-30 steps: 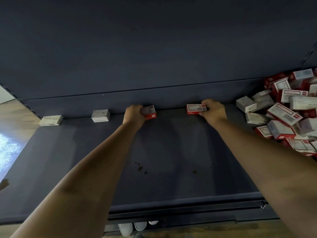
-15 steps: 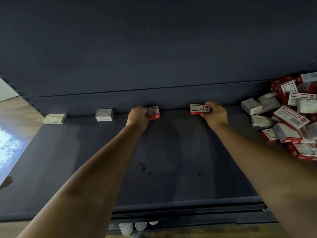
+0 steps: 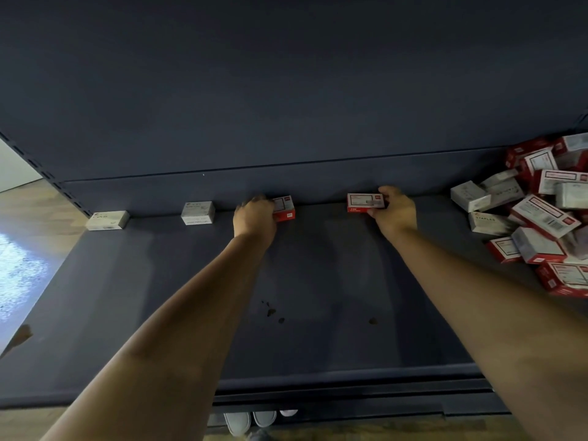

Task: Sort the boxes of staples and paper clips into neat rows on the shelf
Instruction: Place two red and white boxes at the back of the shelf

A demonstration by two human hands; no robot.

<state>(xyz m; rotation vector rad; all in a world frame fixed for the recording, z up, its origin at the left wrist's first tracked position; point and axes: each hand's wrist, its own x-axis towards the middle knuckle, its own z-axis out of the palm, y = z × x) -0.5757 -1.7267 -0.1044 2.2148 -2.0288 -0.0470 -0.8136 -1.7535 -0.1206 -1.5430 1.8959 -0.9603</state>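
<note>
1. Dark blue-grey metal shelf — four small cardboard boxes stand along its back wall, well apart.
2. Two white boxes at left: one, one.
3. Left hand grasps a red-and-white box.
4. Right hand grips a second red-and-white box.
5. Jumbled heap of red and white boxes at right — too tangled to count.

Dark blue back panel, wooden floor at left, dim light
</note>
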